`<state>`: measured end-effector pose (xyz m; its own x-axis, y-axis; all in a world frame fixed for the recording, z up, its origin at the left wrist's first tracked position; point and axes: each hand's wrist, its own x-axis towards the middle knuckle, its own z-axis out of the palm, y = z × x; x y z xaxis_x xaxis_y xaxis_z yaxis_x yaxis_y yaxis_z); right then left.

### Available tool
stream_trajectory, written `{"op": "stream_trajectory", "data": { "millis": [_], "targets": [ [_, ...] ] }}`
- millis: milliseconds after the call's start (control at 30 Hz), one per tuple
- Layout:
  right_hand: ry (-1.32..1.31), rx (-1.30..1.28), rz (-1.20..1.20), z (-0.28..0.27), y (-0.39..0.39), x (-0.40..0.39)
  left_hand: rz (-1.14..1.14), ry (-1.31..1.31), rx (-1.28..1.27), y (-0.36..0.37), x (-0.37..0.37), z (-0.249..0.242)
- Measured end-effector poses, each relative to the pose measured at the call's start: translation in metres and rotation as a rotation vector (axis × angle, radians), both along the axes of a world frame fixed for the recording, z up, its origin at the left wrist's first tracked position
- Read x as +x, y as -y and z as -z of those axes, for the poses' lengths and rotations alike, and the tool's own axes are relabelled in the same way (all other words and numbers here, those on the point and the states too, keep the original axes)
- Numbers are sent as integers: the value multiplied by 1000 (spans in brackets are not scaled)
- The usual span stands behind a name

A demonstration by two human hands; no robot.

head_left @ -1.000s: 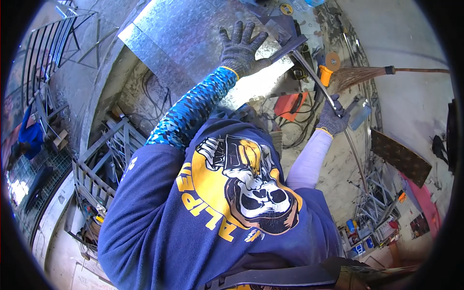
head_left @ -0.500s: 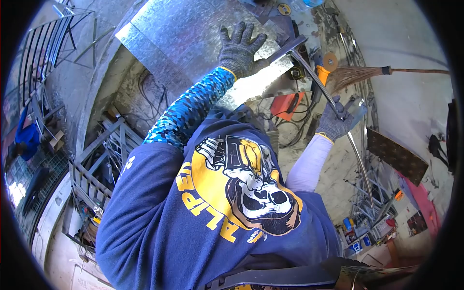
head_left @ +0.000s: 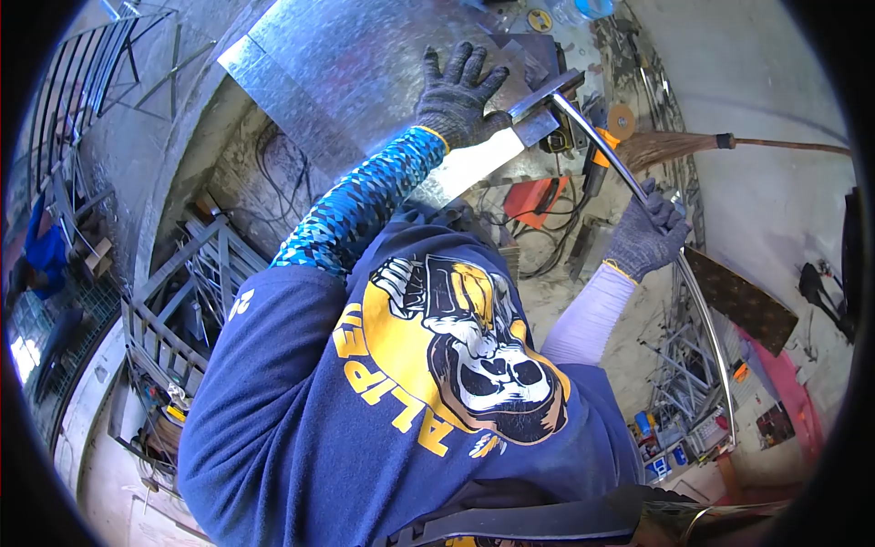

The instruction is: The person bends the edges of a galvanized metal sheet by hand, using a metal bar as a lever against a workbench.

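Note:
My left hand (head_left: 460,98), in a dark grey knit glove, lies flat with fingers spread on a shiny metal sheet (head_left: 319,82). Its thumb is right at the end of a dark flat metal crosspiece (head_left: 545,95) that overlaps the sheet's edge. A long shiny metal rod (head_left: 597,144) runs from this crosspiece down to the right. My right hand (head_left: 645,235), gloved alike, is closed around the rod's middle; the rod's far end (head_left: 726,401) reaches down beyond it. A narrow strip of the sheet (head_left: 483,169) glares brightly beside my left forearm.
An angle grinder (head_left: 603,150) with an orange body and a broom (head_left: 679,146) lie right of the sheet. Black cables and a red piece (head_left: 536,202) are on the floor below. Metal frames (head_left: 196,283) are stacked at left. A person in blue (head_left: 46,246) is at far left.
My right hand has moved a little to the right with the rod, whose lower end has swung right and down. The crosspiece has shifted slightly. My left hand stays spread on the sheet.

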<state>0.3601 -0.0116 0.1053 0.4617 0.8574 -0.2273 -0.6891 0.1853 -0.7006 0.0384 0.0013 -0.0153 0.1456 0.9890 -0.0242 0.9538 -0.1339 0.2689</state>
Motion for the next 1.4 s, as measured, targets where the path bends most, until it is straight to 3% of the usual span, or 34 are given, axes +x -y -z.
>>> {"op": "stream_trajectory", "data": {
  "millis": [267,367,700,833,967,1267,1400],
  "targets": [
    [201,101,-197,-19,-12,-5,40,82,2,3,-11,-3],
    [144,155,-295,-24,-20,-6,68,96,-5,1,-14,-4],
    [176,145,-298,-28,-23,-7,38,141,14,0,-14,-3],
    [175,141,-230,-22,-26,-4,135,150,47,-9,-36,3],
    [82,49,-179,-18,-26,9,249,-8,49,0,-43,-2],
    [268,191,-338,-29,-28,-3,220,-62,-3,0,-38,-8],
    [232,190,-351,-37,-36,-8,211,-65,-25,-1,-37,-9]
  ]
}}
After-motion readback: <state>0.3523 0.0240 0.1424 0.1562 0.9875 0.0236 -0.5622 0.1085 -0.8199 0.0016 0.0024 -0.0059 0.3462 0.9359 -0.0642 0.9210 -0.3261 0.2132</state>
